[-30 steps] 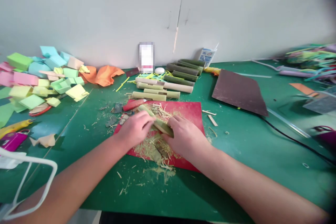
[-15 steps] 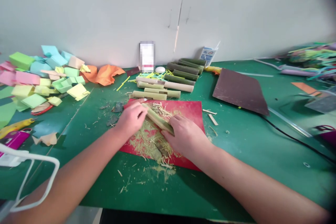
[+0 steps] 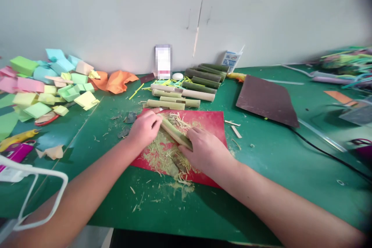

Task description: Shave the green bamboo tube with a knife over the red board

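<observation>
A green bamboo piece (image 3: pixel 174 131) lies slanted over a red mat (image 3: pixel 213 121) in the middle of the table. My right hand (image 3: pixel 205 150) is closed around its near end. My left hand (image 3: pixel 144 128) is closed at its far end, gripping something I cannot make out, pressed against the piece. Pale green shavings (image 3: pixel 162 155) are heaped on the mat under both hands.
Several peeled and dark green bamboo sections (image 3: pixel 186 87) lie behind the mat. Coloured paper pieces (image 3: pixel 43 85) and orange paper (image 3: pixel 116 81) fill the left. A brown sheet (image 3: pixel 266 100) and a black cable (image 3: pixel 325 155) lie to the right. The table is green (image 3: pixel 276 170).
My left hand has slid away from me along the bamboo piece, from near its middle to its far end. My right hand has stayed on the near end.
</observation>
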